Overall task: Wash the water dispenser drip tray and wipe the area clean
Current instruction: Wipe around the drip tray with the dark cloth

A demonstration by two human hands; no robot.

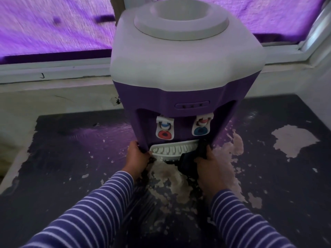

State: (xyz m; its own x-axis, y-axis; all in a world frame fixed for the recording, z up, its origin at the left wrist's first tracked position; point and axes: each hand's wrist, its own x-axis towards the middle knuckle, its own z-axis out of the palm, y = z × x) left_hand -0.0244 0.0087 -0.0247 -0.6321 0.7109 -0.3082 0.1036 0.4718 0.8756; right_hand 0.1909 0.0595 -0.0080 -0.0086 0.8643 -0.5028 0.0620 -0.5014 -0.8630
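Drip tray (172,150) sat in its slot at the foot of the water dispenser (186,68), which stood toward the far edge of the tabletop (71,158); the tray faced the near edge. In the head view, the left hand (137,154) curled round the dispenser's left front corner, just beside the tray. The right hand (208,165) clutched a dark cloth (189,161) against the tray's right end. Judging by this, the tray was being seated or freed. Next, the peeling tabletop around it probably needed wiping with that cloth.
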